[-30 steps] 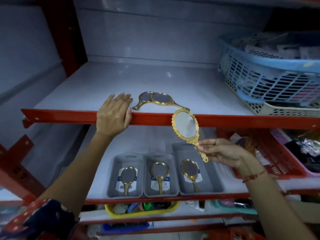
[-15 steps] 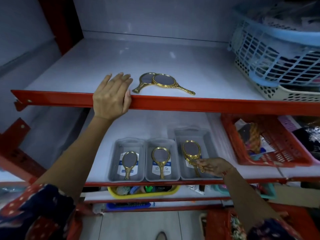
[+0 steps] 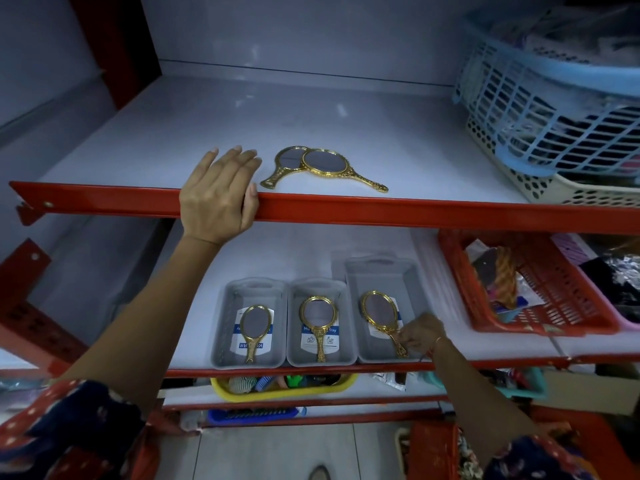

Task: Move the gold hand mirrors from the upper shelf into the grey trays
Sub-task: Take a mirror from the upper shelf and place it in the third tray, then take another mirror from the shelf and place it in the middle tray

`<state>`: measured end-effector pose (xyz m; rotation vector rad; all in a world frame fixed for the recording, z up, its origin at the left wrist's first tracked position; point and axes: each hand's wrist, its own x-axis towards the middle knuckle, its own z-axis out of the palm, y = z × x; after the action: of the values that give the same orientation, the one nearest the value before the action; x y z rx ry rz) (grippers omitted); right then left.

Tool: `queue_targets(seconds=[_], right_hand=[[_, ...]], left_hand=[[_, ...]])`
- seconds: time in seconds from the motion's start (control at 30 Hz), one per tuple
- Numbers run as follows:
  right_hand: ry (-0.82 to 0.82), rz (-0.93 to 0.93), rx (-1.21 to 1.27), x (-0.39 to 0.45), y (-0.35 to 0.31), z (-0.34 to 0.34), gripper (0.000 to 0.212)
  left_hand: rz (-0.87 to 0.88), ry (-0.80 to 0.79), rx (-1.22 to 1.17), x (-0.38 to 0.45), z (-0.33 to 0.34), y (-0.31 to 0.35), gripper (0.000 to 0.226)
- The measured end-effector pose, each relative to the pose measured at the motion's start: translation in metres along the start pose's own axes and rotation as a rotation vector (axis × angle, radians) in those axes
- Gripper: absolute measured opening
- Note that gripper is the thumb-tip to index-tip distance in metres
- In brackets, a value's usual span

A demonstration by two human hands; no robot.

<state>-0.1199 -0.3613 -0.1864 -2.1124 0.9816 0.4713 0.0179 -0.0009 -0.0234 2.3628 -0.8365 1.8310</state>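
Note:
Two gold hand mirrors (image 3: 323, 164) lie overlapped on the upper shelf (image 3: 346, 133) near its red front rail. My left hand (image 3: 218, 195) rests flat over that rail, just left of them, holding nothing. On the lower shelf stand three grey trays. The left tray (image 3: 225, 327) and the middle tray (image 3: 343, 327) each hold one gold mirror. In the larger right tray (image 3: 408, 285) a gold mirror (image 3: 379, 313) lies tilted, and my right hand (image 3: 420, 332) pinches its handle.
A light blue basket (image 3: 554, 109) stacked on a cream basket fills the upper shelf's right end. A red basket (image 3: 533, 289) of goods sits right of the grey trays. A yellow tray (image 3: 284, 386) and other bins lie on shelves below.
My right hand has carried a gold mirror down from in front of the upper rail into the right grey tray. My left hand has stayed on the rail.

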Motion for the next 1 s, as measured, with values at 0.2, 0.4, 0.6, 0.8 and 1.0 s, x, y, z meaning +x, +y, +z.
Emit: queue_targets(seconds=[0.2,0.4,0.6,0.8,1.0], right_hand=[[-0.008,-0.226,0.060,-0.054,-0.047,-0.042,0.024],[-0.165,-0.488,0.201,-0.147,-0.112,-0.093,0.025],[-0.188,-0.725,0.312,-0.197,-0.172,-0.128,0.021],[0.030,-0.764,0.247,-0.171,-0.235,-0.136,0.013],[0.109,-0.613,-0.149,-0.136,-0.272,-0.122,0.047]], left_hand=[[-0.006,-0.008,-0.005,0.000,-0.001,0.000,0.044],[-0.019,-0.012,-0.008,0.001,-0.002,0.002,0.043],[-0.033,-0.031,-0.022,0.001,-0.006,0.003,0.045],[-0.040,-0.031,-0.020,0.003,-0.007,0.002,0.045],[-0.032,-0.012,-0.010,0.003,-0.006,0.002,0.048]])
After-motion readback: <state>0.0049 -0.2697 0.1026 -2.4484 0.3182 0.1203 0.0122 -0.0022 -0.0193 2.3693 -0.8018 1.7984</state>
